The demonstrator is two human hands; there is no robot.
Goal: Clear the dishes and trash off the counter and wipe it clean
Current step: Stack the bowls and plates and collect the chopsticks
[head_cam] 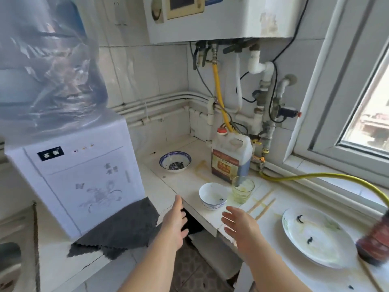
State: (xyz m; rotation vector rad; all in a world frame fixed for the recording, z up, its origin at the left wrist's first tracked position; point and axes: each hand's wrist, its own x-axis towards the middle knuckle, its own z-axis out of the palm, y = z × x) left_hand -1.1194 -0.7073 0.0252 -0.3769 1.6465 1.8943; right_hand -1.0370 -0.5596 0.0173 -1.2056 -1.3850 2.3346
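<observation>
On the white tiled counter (185, 182) stand a blue-rimmed bowl (175, 160) with dark scraps, a small white bowl (212, 196), a greenish glass (242, 189), a pair of chopsticks (262, 204) and a dirty white plate (315, 234). A dark grey cloth (117, 228) lies on the lower counter at the left. My left hand (175, 220) is held open near the counter's front edge, left of the small bowl. My right hand (240, 224) hovers open just in front of that bowl and the glass. Neither hand holds anything.
A water dispenser (80, 178) stands at the left behind the cloth. A large jug of dark liquid (230, 157) sits by the pipes in the corner. A yellow hose (315, 177) runs along the window sill. A dark red jar (376, 239) is blurred at the right edge.
</observation>
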